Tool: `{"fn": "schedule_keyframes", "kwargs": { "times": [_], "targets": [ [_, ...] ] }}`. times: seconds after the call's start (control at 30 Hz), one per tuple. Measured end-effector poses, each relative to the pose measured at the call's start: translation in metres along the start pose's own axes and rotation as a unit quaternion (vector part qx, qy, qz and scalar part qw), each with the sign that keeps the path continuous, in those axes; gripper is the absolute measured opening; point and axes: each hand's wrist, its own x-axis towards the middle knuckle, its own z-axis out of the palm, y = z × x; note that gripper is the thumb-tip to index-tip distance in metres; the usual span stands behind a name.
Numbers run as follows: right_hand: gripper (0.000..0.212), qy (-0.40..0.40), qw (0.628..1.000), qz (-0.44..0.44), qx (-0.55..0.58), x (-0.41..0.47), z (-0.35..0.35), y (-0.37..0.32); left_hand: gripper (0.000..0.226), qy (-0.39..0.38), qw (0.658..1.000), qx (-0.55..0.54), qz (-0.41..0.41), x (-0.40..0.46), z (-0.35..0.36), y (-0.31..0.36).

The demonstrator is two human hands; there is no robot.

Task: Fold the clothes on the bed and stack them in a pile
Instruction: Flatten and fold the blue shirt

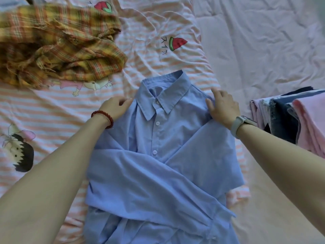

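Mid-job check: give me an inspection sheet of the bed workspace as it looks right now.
Surface: pink bed sheet, wrinkled, with a striped cartoon-print cover spread over its left part.
Job's things: blue shirt lying front up, buttoned, sleeves folded across the front; folded pile at the right edge.
Clutter: plaid cloth, crumpled, unfolded, upper left.
Hands: left hand grips the shirt's left shoulder; right hand rests on the other shoulder, fingers spread.
Cables: nothing seen.
Surroundings: nothing seen beyond the bed.
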Motion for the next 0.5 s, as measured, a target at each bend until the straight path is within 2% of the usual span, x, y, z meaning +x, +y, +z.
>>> {"fn": "schedule_keyframes", "kwargs": {
  "times": [0.1,0.2,0.27,0.33,0.43,0.5],
  "targets": [
    [0.047,-0.018,0.999,0.008,0.035,0.006,0.000,0.006,0.049,-0.050,0.998,-0.017,-0.033,0.015,0.004,0.013],
    [0.038,-0.030,0.999,0.020,0.033,0.013,-0.002,0.006,0.033,-0.064,0.995,-0.070,-0.043,0.019,0.001,0.014],
    [0.023,-0.009,0.999,0.012,0.042,0.018,-0.004,0.003,0.009,-0.008,0.993,-0.119,-0.023,0.013,-0.008,0.011],
    [0.015,0.043,0.995,-0.017,0.088,0.022,-0.006,-0.002,0.014,0.079,0.982,-0.171,-0.003,0.006,-0.023,0.005],
    [0.016,0.115,0.981,-0.083,0.133,0.025,-0.009,-0.012,0.013,0.147,0.966,-0.214,0.016,-0.004,-0.042,-0.011],
    [0.022,0.121,0.980,-0.094,0.129,0.031,-0.008,-0.018,0.013,0.188,0.957,-0.220,-0.008,-0.005,-0.047,-0.020]
  ]
}}
